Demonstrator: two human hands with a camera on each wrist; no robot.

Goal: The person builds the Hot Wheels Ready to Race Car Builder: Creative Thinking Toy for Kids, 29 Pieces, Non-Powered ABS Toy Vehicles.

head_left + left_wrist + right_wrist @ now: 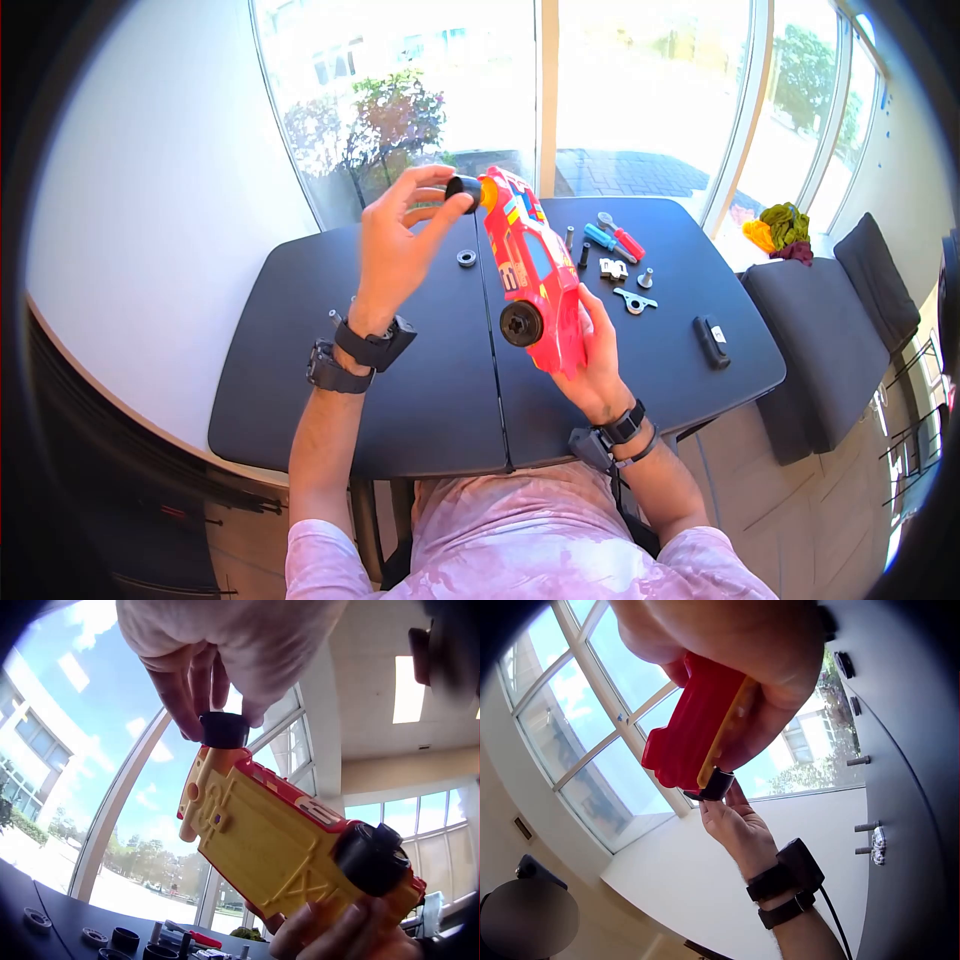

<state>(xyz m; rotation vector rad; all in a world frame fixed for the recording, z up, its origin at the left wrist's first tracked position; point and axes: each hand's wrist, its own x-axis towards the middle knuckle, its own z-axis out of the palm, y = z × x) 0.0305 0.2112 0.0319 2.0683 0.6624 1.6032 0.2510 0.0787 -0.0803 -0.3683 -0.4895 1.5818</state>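
Note:
A red toy car (525, 265) with a yellow underside (259, 840) is held up over the table, tilted. My right hand (595, 365) grips its lower end from beneath, near a black wheel (521, 324). With thumb and fingers my left hand (400, 235) pinches a black wheel (224, 730) at the car's upper end, against a yellow part (488, 193). In the right wrist view the red body (697, 720) lies in the right hand, and the left hand (739, 832) is at the black wheel beyond it.
On the dark table (400, 400) lie a grey ring (466, 258), blue and red screwdrivers (628, 243), small metal parts (613, 268), a flat bracket (635, 300) and a black case (712, 342). A grey chair (815, 340) stands at the right, with cloths (785, 230) beyond.

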